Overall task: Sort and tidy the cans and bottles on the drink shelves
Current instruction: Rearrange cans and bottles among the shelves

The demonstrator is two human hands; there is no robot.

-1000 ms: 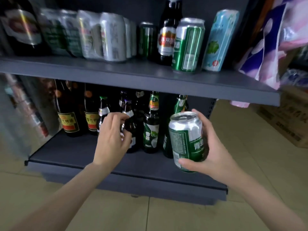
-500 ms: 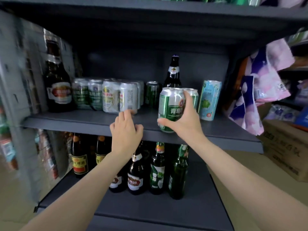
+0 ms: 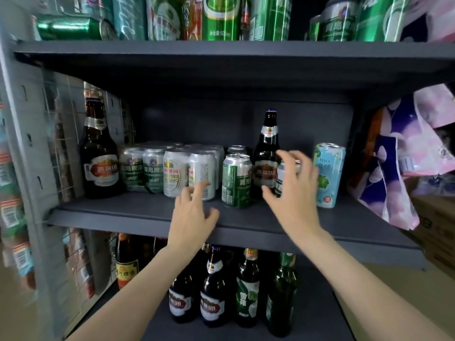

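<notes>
On the middle shelf (image 3: 147,212) I count two brown bottles: one at the left (image 3: 99,153), one (image 3: 267,153) behind my right hand (image 3: 293,193). A green can (image 3: 235,180) stands between my hands. Both are spread open, empty; my left hand (image 3: 192,217) hovers near the white can (image 3: 202,178). A careless sweep could topple that bottle.

Dim, bluish light from front; deep shadow under top shelf (image 3: 221,52). Glare streaks on cans above it. Left edge smeared w/ blur, fisheye bending at corners.
</notes>
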